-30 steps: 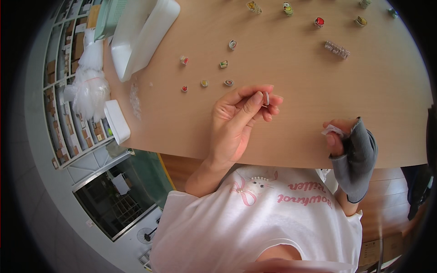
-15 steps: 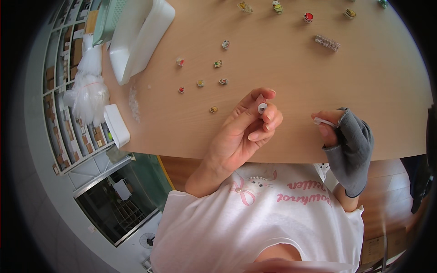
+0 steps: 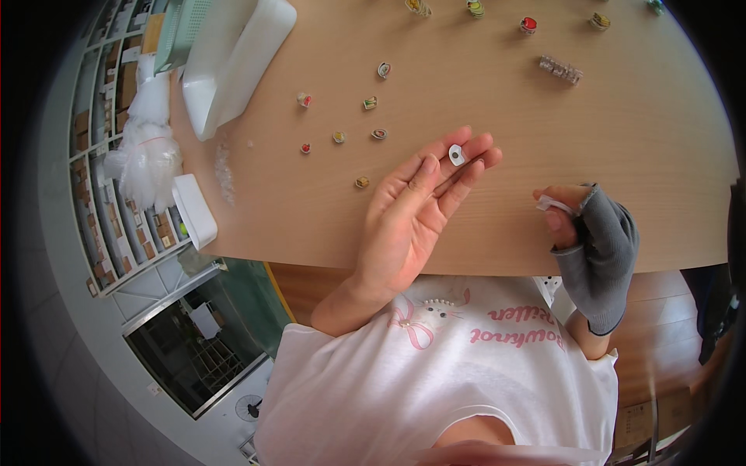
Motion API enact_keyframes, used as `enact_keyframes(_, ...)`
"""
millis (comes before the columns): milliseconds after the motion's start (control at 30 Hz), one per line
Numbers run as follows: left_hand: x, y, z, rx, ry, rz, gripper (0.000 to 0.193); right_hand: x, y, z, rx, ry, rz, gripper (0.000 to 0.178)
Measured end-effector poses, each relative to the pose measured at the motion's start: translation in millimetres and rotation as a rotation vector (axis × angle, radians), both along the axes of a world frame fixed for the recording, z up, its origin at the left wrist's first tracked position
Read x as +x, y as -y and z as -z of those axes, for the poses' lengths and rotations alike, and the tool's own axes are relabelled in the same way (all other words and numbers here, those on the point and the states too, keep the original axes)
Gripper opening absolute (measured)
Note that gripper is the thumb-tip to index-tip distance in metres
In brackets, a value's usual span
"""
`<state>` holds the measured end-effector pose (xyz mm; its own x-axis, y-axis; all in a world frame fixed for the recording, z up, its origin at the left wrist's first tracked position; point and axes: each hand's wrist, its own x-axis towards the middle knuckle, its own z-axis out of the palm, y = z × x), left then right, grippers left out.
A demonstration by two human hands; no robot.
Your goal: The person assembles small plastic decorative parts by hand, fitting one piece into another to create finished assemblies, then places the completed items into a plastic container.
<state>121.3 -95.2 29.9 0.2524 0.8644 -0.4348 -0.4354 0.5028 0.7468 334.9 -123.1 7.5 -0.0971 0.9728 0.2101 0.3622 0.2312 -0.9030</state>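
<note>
One small, white, dark-dotted rounded piece point(image 3: 456, 154), likely light, stiff, best edge-gripped, lies across the unclasped left hand point(image 3: 412, 210); grey-gloved right hand point(image 3: 594, 241) pinches thin white scrap point(image 3: 555, 203).

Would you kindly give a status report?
Left grip open, dark-dotted white piece on fingers. Right grip pinching white strip. Small yellowish piece near left grip, not blocking.

Between my left hand point(image 3: 410, 213) and right hand point(image 3: 597, 248) I can pass over bare worktop point(image 3: 509, 217). Ahead of the right, it runs free up to a brownish cylinder point(image 3: 561, 70); ahead and left of the other, small charms point(image 3: 379, 134) block me, with a white bin point(image 3: 250, 66) beyond.
</note>
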Motion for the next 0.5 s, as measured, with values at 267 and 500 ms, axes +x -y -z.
enact_keyframes(267, 2.4, 2.1, 3.3, 0.196, -0.170, 0.045, 0.040, -1.9, -0.2, -4.1, -0.145, -0.086, 0.052, 0.031)
enact_keyframes(500, -1.8, 6.8, 1.0, 0.363, -0.386, 0.172, 0.029, 0.1, 0.3, 0.0, 0.001, -0.040, -0.014, 0.041)
